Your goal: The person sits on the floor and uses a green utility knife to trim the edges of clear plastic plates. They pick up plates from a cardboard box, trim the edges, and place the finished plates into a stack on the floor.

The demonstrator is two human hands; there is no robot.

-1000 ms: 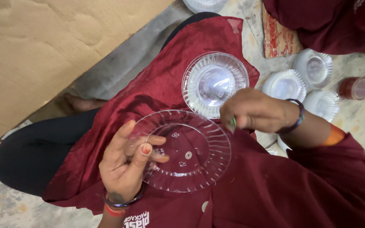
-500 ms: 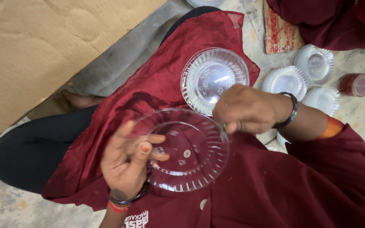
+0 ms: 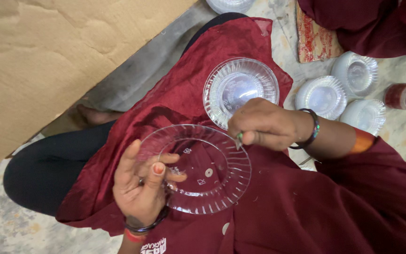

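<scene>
**Clear plastic plate held over our lap**

Our left hand [image 3: 142, 188] grips the clear plate [image 3: 198, 169] from beneath, steadying it. Our right hand [image 3: 259, 124] pinches a small tool [image 3: 238, 139] against its rim. Stacked bowls [image 3: 240, 89] rest on our lap just beyond.

Mottled stone floor [image 3: 5, 230], cardboard sheet [image 3: 48, 61]

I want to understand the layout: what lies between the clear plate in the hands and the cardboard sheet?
In the head view, dark red cloth and a black-clad leg lie between the clear plate and cardboard sheet.
</scene>
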